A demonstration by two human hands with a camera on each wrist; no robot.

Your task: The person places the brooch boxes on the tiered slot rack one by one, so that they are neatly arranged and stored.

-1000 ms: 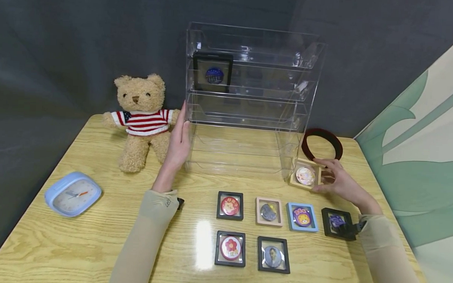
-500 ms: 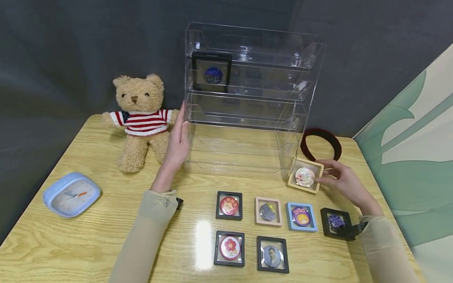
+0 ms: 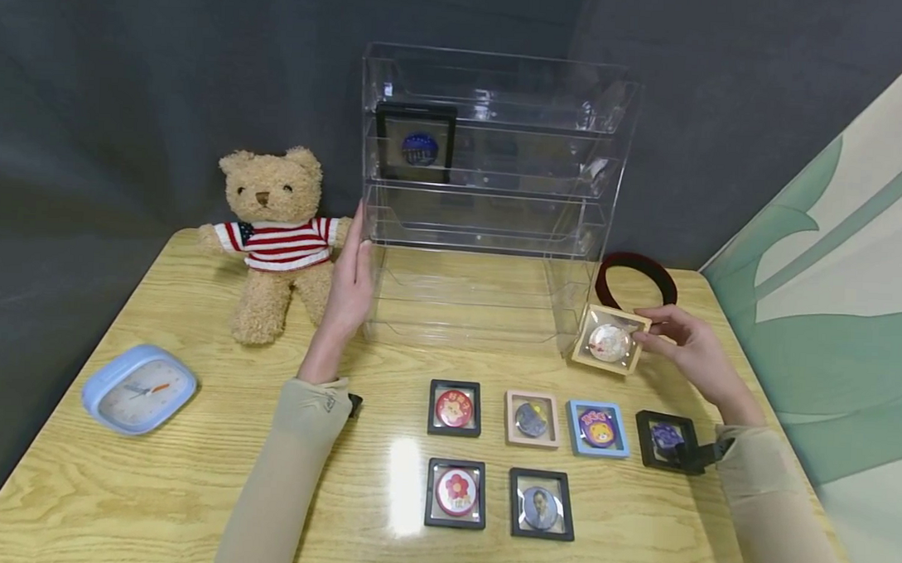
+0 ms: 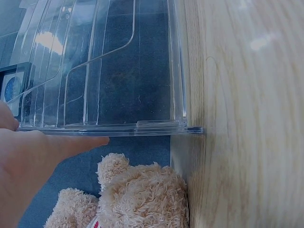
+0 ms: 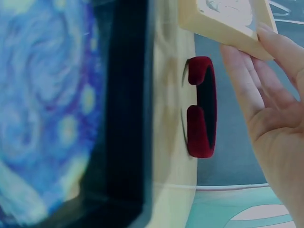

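A clear acrylic display rack [image 3: 482, 251] with several tiers stands at the back of the table. My left hand [image 3: 349, 293] rests with straight fingers along its left side; the left wrist view shows the fingers [image 4: 78, 144] flat beside that panel. Between thumb and fingers, my right hand [image 3: 693, 356] pinches the right edge of a light-yellow display frame [image 3: 592, 357] with a round pale badge inside. This frame is tilted by the rack's lower right corner. On an upper tier, at the left, stands a black frame [image 3: 452, 145] with a blue round badge.
Before the rack lie framed badges: black with red [image 3: 455, 408], pink [image 3: 532, 441], blue [image 3: 598, 429], black with purple [image 3: 667, 439], black with flower [image 3: 457, 492], black with portrait [image 3: 540, 507]. Around are a teddy bear [image 3: 281, 246], blue clock [image 3: 140, 389] and dark red headband [image 3: 663, 281].
My right hand has shifted its grip to the upper right edge of the light-yellow frame, which has tilted and risen slightly. My left hand stays at the rack's side.
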